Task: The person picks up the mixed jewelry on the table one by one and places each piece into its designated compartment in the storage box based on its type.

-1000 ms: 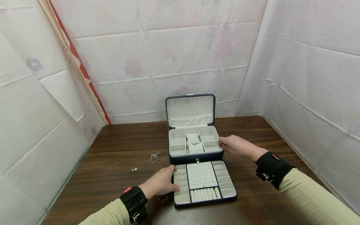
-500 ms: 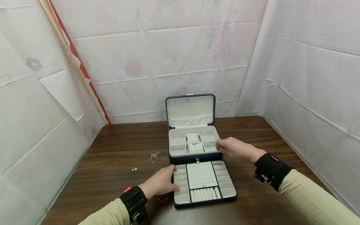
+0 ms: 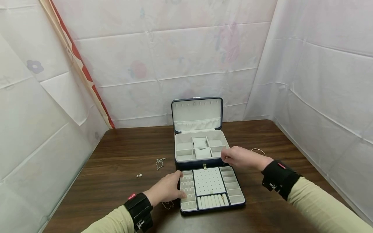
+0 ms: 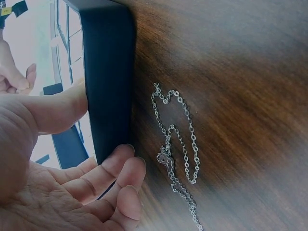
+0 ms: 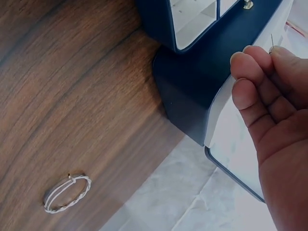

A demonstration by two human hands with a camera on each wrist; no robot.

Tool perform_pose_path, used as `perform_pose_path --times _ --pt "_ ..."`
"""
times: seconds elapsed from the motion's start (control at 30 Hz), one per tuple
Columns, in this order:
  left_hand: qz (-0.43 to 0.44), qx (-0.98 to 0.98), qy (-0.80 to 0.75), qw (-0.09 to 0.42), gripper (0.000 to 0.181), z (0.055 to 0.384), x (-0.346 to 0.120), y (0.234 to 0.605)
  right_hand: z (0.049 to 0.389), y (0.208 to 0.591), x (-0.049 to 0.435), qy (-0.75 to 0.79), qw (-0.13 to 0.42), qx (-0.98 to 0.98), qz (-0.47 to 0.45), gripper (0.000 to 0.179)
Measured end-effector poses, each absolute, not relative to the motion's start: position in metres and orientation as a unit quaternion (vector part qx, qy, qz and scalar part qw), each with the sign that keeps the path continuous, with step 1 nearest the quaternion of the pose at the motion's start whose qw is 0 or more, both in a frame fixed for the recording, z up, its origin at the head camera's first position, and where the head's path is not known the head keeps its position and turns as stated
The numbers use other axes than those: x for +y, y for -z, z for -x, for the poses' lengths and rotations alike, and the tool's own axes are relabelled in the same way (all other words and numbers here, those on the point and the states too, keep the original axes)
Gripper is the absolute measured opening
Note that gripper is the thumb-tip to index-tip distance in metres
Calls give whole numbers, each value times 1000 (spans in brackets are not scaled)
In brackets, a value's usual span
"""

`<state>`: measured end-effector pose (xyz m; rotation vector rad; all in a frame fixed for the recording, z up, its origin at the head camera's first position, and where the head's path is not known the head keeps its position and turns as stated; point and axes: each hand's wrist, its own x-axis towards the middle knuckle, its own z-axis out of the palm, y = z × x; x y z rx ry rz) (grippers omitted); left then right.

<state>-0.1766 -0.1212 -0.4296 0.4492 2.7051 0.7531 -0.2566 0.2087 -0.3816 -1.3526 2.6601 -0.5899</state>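
Indoors, a dark brown wooden table stood walled in by creased white sheets, with a red-edged strip slanting down to its back left corner. A navy jewellery box, lid raised, sat near the back edge, right of the middle. The compartmented tray lay just in front of it, toward the near edge.

The left hand gripped the tray's left side, thumb over the rim, fingertips at the outer wall. The right hand was at the box's front right corner, thumb and forefinger pinching a thin metal piece; the fingers hid the rest of it, and whether they touched the box I could not tell. A fine chain beside the tray was partly covered by the left hand from the head; at the left wrist its lower end was cut off. The table's near edge ran out of view.

Wood stretched wide between the left edge and two small studs; a second chain lay nearer the box. A bangle occupied part of the strip between the box and the right edge.
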Motion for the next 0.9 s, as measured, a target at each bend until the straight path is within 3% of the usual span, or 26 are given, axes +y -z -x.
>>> perform_pose_path --times 0.27,0.9 --pt "-154 941 -262 151 67 177 -121 430 252 384 203 189 80 879 430 15" --pt "-154 940 -263 154 67 176 -121 429 251 390 194 175 62 874 450 18"
